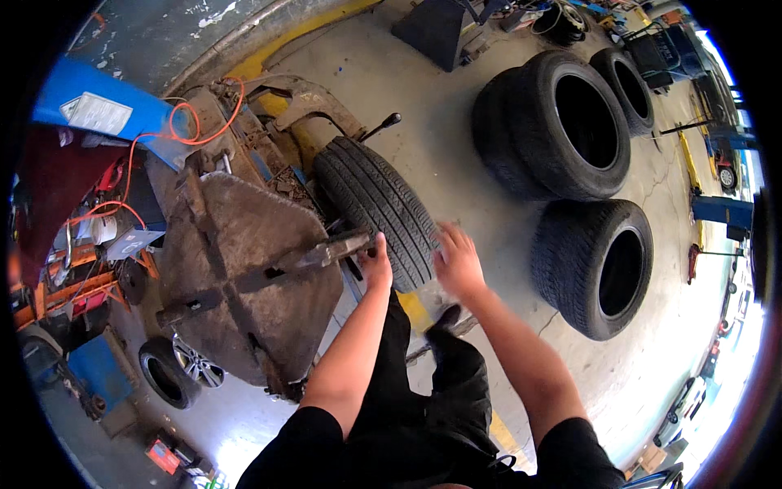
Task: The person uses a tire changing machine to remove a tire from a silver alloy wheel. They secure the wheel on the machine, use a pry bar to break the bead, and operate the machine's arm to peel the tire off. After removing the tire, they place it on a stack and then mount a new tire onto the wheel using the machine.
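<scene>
A black tyre (376,208) stands upright on its tread against the side of a grimy tyre-changing machine (244,277). My left hand (376,262) rests on the near edge of that tyre, just beside a metal clamp jaw (334,248) of the machine's turntable. My right hand (458,262) is blurred, with fingers spread, at the tyre's right side and holds nothing. Both bare forearms come up from the lower edge, above my black trousers and shoe (446,318).
Several loose tyres (570,122) stand on the concrete floor to the right, one nearer (599,269). An orange hose (195,122) loops over the machine. A wheel with an alloy rim (175,371) leans at lower left. Cluttered shelves are on the left.
</scene>
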The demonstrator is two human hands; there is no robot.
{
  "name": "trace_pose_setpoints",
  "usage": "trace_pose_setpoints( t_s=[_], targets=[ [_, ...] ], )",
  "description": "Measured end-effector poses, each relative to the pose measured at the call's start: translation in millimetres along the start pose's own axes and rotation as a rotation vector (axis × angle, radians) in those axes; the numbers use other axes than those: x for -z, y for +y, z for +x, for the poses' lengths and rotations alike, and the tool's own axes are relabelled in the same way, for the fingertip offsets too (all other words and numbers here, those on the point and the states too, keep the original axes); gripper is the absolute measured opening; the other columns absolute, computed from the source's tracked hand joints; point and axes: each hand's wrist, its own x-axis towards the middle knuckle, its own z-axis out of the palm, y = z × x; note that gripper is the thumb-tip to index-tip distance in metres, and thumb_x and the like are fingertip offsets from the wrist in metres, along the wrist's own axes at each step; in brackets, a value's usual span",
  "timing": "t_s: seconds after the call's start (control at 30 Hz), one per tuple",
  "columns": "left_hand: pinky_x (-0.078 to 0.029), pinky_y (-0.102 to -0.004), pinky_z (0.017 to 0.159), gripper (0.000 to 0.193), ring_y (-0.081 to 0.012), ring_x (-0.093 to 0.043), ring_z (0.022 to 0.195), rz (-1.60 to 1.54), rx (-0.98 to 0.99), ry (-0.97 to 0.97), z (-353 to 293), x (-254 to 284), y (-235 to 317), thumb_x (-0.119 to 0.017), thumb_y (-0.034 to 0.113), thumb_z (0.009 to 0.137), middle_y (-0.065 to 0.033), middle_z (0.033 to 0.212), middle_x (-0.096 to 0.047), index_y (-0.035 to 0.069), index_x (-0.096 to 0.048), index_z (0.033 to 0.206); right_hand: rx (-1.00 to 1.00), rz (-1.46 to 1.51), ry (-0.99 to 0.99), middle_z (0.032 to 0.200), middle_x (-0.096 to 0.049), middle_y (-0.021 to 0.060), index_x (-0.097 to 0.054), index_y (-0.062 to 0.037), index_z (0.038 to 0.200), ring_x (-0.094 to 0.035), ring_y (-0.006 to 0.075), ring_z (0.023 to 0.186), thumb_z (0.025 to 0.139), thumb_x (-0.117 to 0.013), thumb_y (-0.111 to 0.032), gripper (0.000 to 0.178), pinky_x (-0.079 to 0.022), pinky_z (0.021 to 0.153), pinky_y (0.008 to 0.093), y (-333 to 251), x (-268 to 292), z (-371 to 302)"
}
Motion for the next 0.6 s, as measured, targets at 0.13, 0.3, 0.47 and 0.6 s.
trace_pose_setpoints(
  t_s=[0.13,0.3,0.47,0.6],
  targets=[
    [-0.047,-0.0485,0.114,0.110,-0.0451,-0.060,0.136,0.122,0.376,0.138,40,-38,26,-0.048,0.084,0.097,-0.0317,0.151,-0.059,-0.010,-0.051,0.154,0.381,-0.500,0.009,0.160,-0.053,0.0130,-0.064,-0.0047,0.144,-0.036,0.0317,0.159,0.099,-0.059,-0.019,0.047,-0.024,0.133,0.0515,-11,-18,202],
    [-0.048,-0.0491,0.112,0.089,-0.0468,-0.061,0.134,-0.022,-0.026,0.393,34,-69,16,-0.058,0.064,0.105,-0.0333,0.148,-0.060,-0.009,-0.046,0.155,0.489,-1.045,-0.268,0.163,-0.051,0.0064,-0.057,-0.0091,0.154,-0.036,0.0271,0.158,0.104,-0.057,-0.025,0.052,-0.021,0.134,0.0525,49,-61,335],
    [-0.044,-0.0512,0.115,0.093,-0.0478,-0.056,0.136,0.038,-0.164,0.510,23,-83,-63,-0.053,0.069,0.105,-0.0325,0.154,-0.053,-0.007,-0.042,0.158,0.547,-1.047,-0.387,0.161,-0.047,0.0033,-0.049,-0.0123,0.161,-0.038,0.0272,0.154,0.103,-0.062,-0.026,0.062,-0.026,0.129,0.0556,137,-32,419],
    [-0.038,-0.0499,0.120,0.108,-0.0466,-0.051,0.143,-0.034,-0.194,0.492,-40,-117,-93,-0.049,0.080,0.101,-0.0340,0.158,-0.048,-0.010,-0.036,0.160,0.417,-1.114,-0.053,0.165,-0.043,0.0086,-0.042,-0.0123,0.164,-0.034,0.0304,0.158,0.102,-0.064,-0.029,0.068,-0.025,0.129,0.0571,175,-22,456]
  ],
)
